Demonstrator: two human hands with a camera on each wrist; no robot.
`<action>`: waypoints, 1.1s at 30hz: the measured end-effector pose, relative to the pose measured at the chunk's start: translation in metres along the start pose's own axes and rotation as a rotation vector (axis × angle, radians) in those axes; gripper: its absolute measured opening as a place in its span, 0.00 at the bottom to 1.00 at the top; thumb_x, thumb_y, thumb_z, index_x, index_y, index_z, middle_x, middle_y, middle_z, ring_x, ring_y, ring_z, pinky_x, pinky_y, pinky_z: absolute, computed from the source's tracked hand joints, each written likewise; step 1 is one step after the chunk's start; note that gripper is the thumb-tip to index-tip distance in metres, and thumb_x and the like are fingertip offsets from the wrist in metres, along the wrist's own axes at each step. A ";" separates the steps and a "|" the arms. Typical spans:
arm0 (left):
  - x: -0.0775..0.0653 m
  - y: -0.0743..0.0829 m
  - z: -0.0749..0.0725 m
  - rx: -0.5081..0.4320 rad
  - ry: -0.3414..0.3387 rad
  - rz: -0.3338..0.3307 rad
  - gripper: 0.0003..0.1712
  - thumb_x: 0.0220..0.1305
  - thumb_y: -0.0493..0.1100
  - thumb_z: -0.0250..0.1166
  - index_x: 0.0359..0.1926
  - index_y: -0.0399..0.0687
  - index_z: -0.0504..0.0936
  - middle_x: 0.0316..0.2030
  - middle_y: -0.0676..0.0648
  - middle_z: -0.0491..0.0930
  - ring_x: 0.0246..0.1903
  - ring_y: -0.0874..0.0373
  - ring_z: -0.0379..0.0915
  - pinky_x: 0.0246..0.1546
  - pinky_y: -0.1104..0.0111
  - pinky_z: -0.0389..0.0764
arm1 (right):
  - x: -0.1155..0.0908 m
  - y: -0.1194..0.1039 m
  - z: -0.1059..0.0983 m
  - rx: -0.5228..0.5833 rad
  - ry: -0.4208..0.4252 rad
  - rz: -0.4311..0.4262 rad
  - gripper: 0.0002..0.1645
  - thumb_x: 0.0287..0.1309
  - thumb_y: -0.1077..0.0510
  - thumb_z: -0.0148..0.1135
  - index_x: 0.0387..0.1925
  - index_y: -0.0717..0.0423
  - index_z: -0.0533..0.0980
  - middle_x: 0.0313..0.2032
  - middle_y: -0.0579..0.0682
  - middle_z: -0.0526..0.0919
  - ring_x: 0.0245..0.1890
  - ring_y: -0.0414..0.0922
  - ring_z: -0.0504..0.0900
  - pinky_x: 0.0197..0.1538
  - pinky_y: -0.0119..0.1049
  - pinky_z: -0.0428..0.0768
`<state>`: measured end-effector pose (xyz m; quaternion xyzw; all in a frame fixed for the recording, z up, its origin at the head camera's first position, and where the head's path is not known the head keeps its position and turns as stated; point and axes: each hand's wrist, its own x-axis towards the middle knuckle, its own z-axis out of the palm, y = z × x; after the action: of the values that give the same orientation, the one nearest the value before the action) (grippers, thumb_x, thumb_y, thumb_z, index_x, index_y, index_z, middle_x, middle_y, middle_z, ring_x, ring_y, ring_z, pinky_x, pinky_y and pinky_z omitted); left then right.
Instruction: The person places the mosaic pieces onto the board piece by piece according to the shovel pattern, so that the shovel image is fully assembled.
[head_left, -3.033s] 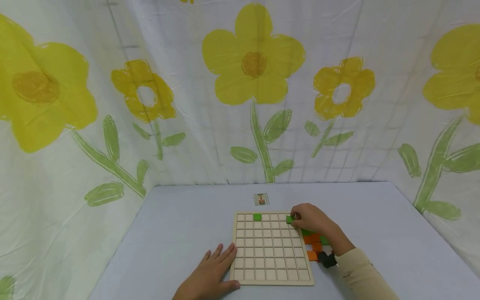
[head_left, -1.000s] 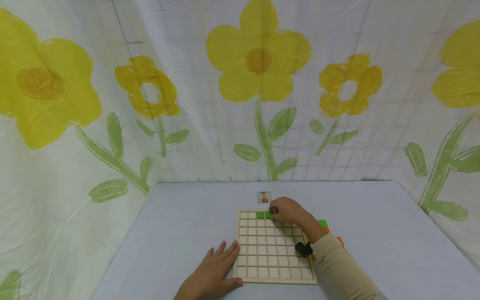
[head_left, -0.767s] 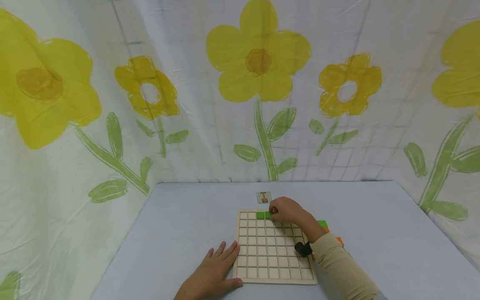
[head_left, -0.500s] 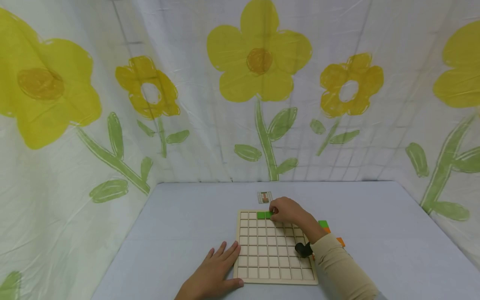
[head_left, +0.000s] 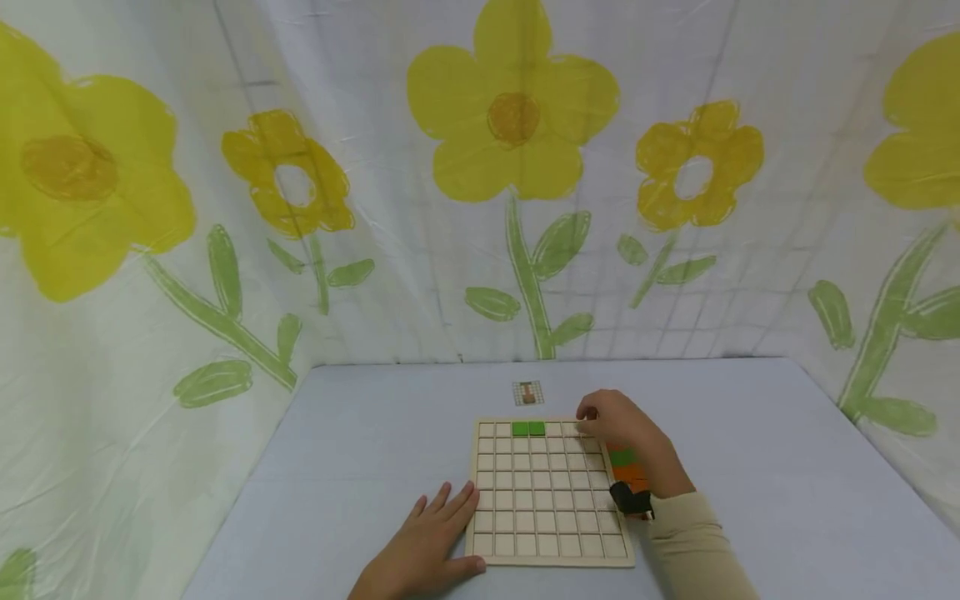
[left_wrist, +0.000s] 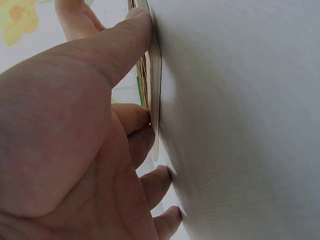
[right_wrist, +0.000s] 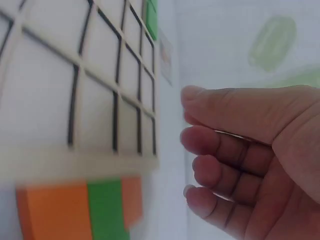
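A wooden grid board (head_left: 547,500) lies on the table, with two green tiles (head_left: 528,428) side by side in its far row. My left hand (head_left: 427,542) rests at the board's left side, fingers spread. In the left wrist view its thumb and some fingertips touch the board's edge. Above the board's far right corner is my right hand (head_left: 626,425), loosely bent and holding nothing. The right wrist view shows bare fingertips (right_wrist: 205,170) beside the board. Orange and green tiles (head_left: 627,467) lie along the board's right side, partly hidden by the right arm.
A small printed pattern card (head_left: 528,392) lies on the white table (head_left: 360,450) beyond the board. A black wrist camera (head_left: 632,500) sits at the right wrist. Behind the table hangs a white curtain (head_left: 420,333) with yellow flowers.
The right hand carried a green tile left to the far row beside the first, let it go there, then moved back right. The left hand stayed at the board's edge.
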<state>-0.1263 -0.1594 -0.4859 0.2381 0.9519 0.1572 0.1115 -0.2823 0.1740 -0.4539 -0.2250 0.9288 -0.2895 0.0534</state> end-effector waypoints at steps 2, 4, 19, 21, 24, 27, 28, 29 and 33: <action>0.000 0.001 -0.001 -0.003 -0.003 -0.002 0.54 0.62 0.72 0.60 0.78 0.46 0.58 0.77 0.48 0.54 0.74 0.39 0.47 0.66 0.36 0.54 | -0.007 0.008 -0.007 0.000 -0.001 0.050 0.04 0.62 0.62 0.68 0.38 0.58 0.84 0.36 0.49 0.82 0.35 0.46 0.79 0.40 0.47 0.80; -0.001 0.001 -0.001 -0.002 -0.004 -0.003 0.54 0.62 0.72 0.60 0.78 0.45 0.58 0.77 0.48 0.54 0.74 0.39 0.47 0.66 0.36 0.54 | -0.015 0.014 -0.014 0.003 -0.013 0.093 0.04 0.61 0.62 0.68 0.37 0.58 0.84 0.36 0.49 0.81 0.34 0.46 0.78 0.39 0.47 0.79; 0.000 -0.001 0.000 -0.005 0.005 0.001 0.54 0.62 0.72 0.60 0.78 0.47 0.58 0.77 0.49 0.54 0.75 0.39 0.47 0.66 0.36 0.53 | -0.048 0.036 -0.037 -0.063 -0.078 0.261 0.07 0.48 0.66 0.71 0.31 0.57 0.81 0.30 0.50 0.78 0.29 0.47 0.74 0.34 0.45 0.77; 0.000 -0.001 0.000 -0.009 0.004 0.004 0.54 0.62 0.72 0.59 0.78 0.46 0.58 0.77 0.49 0.54 0.75 0.39 0.47 0.66 0.36 0.53 | -0.050 0.040 -0.040 -0.065 -0.075 0.293 0.07 0.47 0.66 0.70 0.32 0.58 0.81 0.31 0.51 0.78 0.30 0.48 0.74 0.35 0.46 0.77; 0.000 -0.001 0.000 -0.007 0.002 0.009 0.54 0.62 0.73 0.59 0.78 0.46 0.58 0.77 0.48 0.54 0.74 0.39 0.47 0.66 0.36 0.54 | -0.052 0.046 -0.041 -0.060 -0.073 0.323 0.09 0.46 0.67 0.68 0.33 0.58 0.81 0.31 0.52 0.78 0.30 0.49 0.73 0.34 0.45 0.75; 0.000 -0.001 0.000 0.003 0.000 0.003 0.54 0.62 0.73 0.59 0.78 0.46 0.58 0.77 0.48 0.54 0.74 0.38 0.48 0.66 0.36 0.54 | -0.052 0.050 -0.040 -0.050 -0.067 0.334 0.10 0.44 0.67 0.66 0.33 0.58 0.80 0.31 0.52 0.77 0.30 0.50 0.72 0.33 0.45 0.73; 0.000 -0.002 0.000 0.005 0.001 0.001 0.54 0.62 0.73 0.59 0.78 0.46 0.58 0.77 0.49 0.54 0.74 0.39 0.48 0.66 0.36 0.54 | -0.051 0.052 -0.039 -0.048 -0.065 0.336 0.10 0.44 0.67 0.66 0.33 0.58 0.80 0.31 0.52 0.77 0.30 0.50 0.72 0.32 0.44 0.73; 0.000 -0.002 0.000 0.006 0.001 0.001 0.54 0.62 0.73 0.59 0.78 0.47 0.58 0.77 0.49 0.54 0.74 0.39 0.48 0.66 0.36 0.54 | -0.051 0.053 -0.039 -0.046 -0.063 0.337 0.11 0.44 0.67 0.66 0.34 0.58 0.80 0.31 0.52 0.77 0.30 0.50 0.72 0.32 0.44 0.73; 0.000 -0.001 0.000 0.004 0.000 0.003 0.54 0.62 0.73 0.59 0.78 0.46 0.57 0.77 0.49 0.54 0.74 0.39 0.47 0.66 0.36 0.54 | -0.050 0.055 -0.038 -0.042 -0.058 0.336 0.12 0.46 0.67 0.67 0.37 0.59 0.80 0.33 0.54 0.77 0.30 0.51 0.73 0.33 0.45 0.73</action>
<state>-0.1266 -0.1602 -0.4867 0.2397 0.9518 0.1556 0.1110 -0.2673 0.2565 -0.4552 -0.0757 0.9573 -0.2505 0.1230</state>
